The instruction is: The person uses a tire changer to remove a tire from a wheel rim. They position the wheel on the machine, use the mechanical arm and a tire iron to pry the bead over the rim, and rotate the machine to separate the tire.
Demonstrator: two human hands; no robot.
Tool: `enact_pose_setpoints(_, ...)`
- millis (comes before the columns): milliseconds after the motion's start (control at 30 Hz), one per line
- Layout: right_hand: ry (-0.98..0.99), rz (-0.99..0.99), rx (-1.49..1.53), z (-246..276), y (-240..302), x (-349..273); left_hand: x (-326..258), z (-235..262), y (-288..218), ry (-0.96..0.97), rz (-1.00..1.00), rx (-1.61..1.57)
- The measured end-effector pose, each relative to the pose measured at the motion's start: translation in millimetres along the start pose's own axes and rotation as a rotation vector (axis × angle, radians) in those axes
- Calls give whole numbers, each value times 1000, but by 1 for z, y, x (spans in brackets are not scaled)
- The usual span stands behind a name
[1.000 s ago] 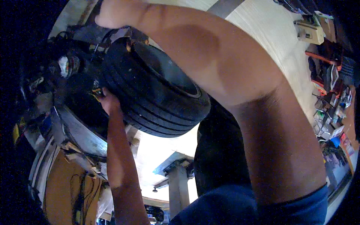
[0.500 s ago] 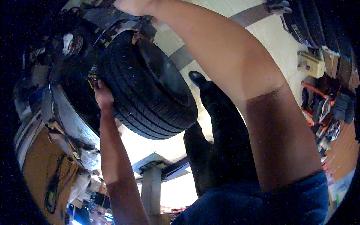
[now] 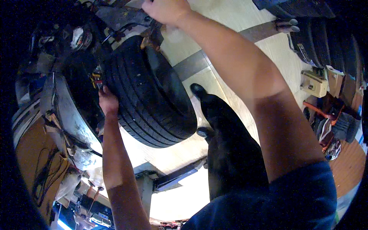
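Black tyre [image 3: 140, 94] beside left hand [image 3: 109, 102], right hand [image 3: 167, 11] near dark parts [image 3: 124, 17], each grip unclear, beige box [image 3: 314, 83] rightward

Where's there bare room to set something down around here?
On the pale floor, between the tyre, the shoes and right arm; also between that arm and the beige box. It's crowded upper left, with dark parts, and beside the left hand.

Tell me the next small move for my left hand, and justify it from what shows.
Probably ease the left hand a little closer to the small yellow-and-red part: it sits just past that hand in the picture, beside the tyre tread, and whether they touch is unclear. The right hand is farther off, by dark metalwork, so the left seems better placed.
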State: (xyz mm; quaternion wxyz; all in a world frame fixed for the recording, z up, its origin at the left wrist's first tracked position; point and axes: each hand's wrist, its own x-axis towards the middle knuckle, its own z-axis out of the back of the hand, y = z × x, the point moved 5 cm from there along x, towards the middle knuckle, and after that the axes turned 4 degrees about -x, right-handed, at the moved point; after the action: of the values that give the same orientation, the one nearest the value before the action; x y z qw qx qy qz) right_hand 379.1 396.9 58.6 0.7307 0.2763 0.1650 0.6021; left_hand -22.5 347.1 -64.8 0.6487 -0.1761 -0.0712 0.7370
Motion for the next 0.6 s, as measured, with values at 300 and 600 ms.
enact_pose_setpoints(300,-270,-268,114,42,-55,45,-81,13,-2,-31,8,-163)
enact_pose_setpoints(600,-430,-333,221,48,-102,54,-214,10,25,-86,18,-356)
